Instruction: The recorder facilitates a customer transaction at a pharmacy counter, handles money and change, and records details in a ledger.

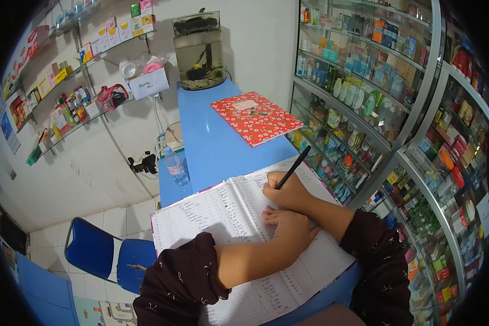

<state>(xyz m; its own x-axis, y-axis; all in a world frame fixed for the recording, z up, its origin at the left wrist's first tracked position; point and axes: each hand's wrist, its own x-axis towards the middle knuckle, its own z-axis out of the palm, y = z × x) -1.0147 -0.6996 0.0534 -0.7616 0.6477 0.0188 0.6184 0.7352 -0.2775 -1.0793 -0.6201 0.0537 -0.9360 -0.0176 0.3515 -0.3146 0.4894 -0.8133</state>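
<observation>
A large ruled ledger book (195, 228) lies spread on the blue table, its pages bearing handwritten rows and columns. My right hand (289, 191) grips a black pen (294, 166) over the upper part of the right page; the pen's tip is hidden by the fingers. Just below it, my left hand (289, 230) rests on the same page, fingers slightly apart and holding nothing. Its forearm crosses the book from the lower left. Beyond the ledger lies a closed red book with a flowered cover (265, 118).
A plastic water bottle (176, 167) stands left of the ledger's top edge. At the table's far end is a fish tank (199, 53). Glass cabinets (350, 98) full of products line the right; a blue chair (90, 248) stands at the lower left, below glass wall shelves (81, 67).
</observation>
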